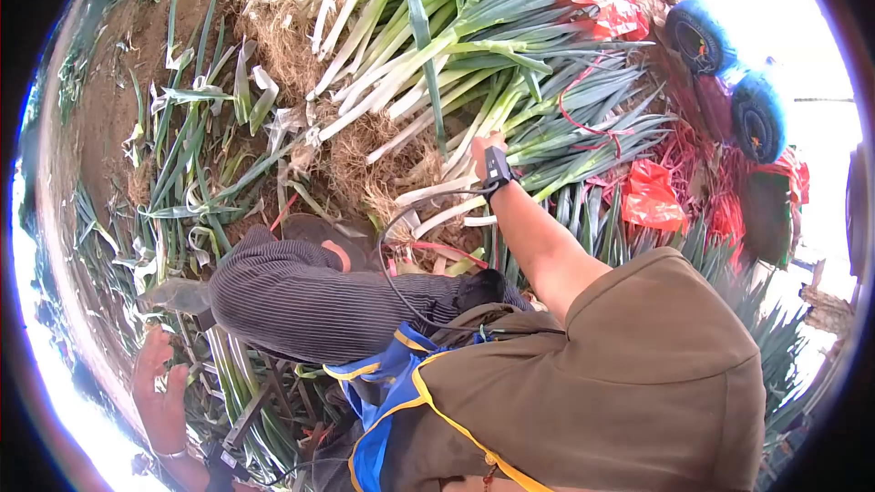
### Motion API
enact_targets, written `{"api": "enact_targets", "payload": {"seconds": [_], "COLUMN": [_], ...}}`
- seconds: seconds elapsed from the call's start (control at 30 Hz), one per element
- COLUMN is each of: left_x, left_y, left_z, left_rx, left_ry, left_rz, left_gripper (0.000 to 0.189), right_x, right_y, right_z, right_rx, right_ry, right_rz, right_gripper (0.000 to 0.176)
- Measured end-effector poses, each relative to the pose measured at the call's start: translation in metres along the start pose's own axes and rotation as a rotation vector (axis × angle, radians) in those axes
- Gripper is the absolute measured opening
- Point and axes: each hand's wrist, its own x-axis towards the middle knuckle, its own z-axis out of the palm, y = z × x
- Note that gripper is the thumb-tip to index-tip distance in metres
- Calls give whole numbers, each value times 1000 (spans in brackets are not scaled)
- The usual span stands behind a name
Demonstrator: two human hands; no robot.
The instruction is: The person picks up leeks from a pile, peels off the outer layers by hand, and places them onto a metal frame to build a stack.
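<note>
Long white-and-green leek stalks (500,115) are gripped by the right hand (490,148); the left hand (159,394) is held well apart, fingers parted.

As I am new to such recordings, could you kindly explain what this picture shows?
There is no machine: these are bare hands, seen from one camera worn on the person's head, looking down past a brown sleeve and striped trouser leg. On the soil lie green onions with their roots on, and loose leaves. The right hand reaches among the green onions and seems to close on one, though its grip is partly hidden. A black device is strapped to that wrist. The left hand is at lower left; whether it holds anything is unclear.
</note>
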Motion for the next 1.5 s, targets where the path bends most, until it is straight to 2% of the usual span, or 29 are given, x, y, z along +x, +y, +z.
{"api": "enact_targets", "payload": {"seconds": [0.1, 0.13, 0.17, 0.2, 0.27, 0.3, 0.37, 0.4, 0.47, 0.57, 0.63, 0.67, 0.77, 0.83, 0.9, 0.93, 0.97, 1.0, 1.07, 1.1, 1.13, 1.17, 1.23, 1.33, 1.37, 1.43, 1.5], "left_x": [3, 3, 4, 5, 2, 1, 2, 3, 5, 10, 13, 14, 16, 16, 12, 10, 8, 6, 2, -1, -3, -5, -9, -9, -10, -10, -9], "left_y": [3, 3, 2, 3, 1, -2, -10, -10, -11, -8, -6, -5, -3, -3, -6, -7, -9, -11, -18, -21, -23, -25, -30, -29, -29, -32, -33], "left_z": [1, 1, 1, 3, 6, 5, 5, 8, 11, 12, 12, 12, 11, 12, 12, 11, 12, 12, 14, 15, 17, 18, 20, 21, 21, 22, 23], "left_rx": [13, 14, 13, 11, -43, -43, -40, -41, -25, -30, -54, -76, -73, -97, -113, -92, -74, -81, -115, -118, -145, -171, -180, -198, -200, -206, -216], "left_ry": [-14, -11, -3, 6, 24, 25, -39, -42, -35, -51, -44, -37, -41, -35, -33, -39, -42, -35, -26, -24, -26, -32, -44, -45, -47, -48, -39], "left_rz": [-17, -9, 0, 2, -12, -17, 10, 11, -7, -14, -16, -17, -6, -8, -14, -21, -25, -27, -32, -39, -33, -24, -41, -65, -73, -78, -77], "left_gripper": [65, 67, 68, 68, 69, 69, 55, 55, 73, 75, 76, 76, 77, 78, 79, 79, 79, 79, 78, 78, 78, 77, 77, 77, 77, 77, 78], "right_x": [5, -1, 5, 21, 50, 40, 26, 37, 36, 41, 34, 31, 43, 37, 40, 48, 66, 92, 62, 19, 13, 27, -17, 2, 9, 20, 21], "right_y": [2, -7, -2, 17, 61, 52, 33, 25, 12, -12, -23, -28, -13, -10, 8, 20, 48, 83, 74, 48, 58, 70, 44, 49, 55, 60, 78], "right_z": [3, -2, -1, 8, 26, 9, -24, -9, -23, -34, -40, -53, -55, -57, -56, -42, -32, -27, -42, -60, -64, -60, -92, -65, -63, -51, -27], "right_rx": [125, 50, -8, -64, -187, -19, 352, 588, 583, 433, 423, 406, 413, 383, 395, 230, 227, -68, -267, -143, 2, 189, 342, 433, 545, 613, 474], "right_ry": [52, 48, 12, -43, -144, -264, -549, -531, -619, -688, -685, -751, -839, -787, -861, -837, -837, -1123, -1095, -764, -826, -1008, -1032, -1049, -1230, -1319, -1238], "right_rz": [-43, 133, 84, -59, -524, -443, -189, 211, 211, 261, 378, 418, 336, 346, 289, 397, 394, 20, 194, 731, 741, 984, 803, 751, 630, 748, 526], "right_gripper": [41, 45, 39, 33, 27, 27, 26, 39, 37, 33, 24, 16, 16, 14, 14, 15, 15, 20, 33, 37, 40, 31, 38, 32, 29, 25, 30]}}
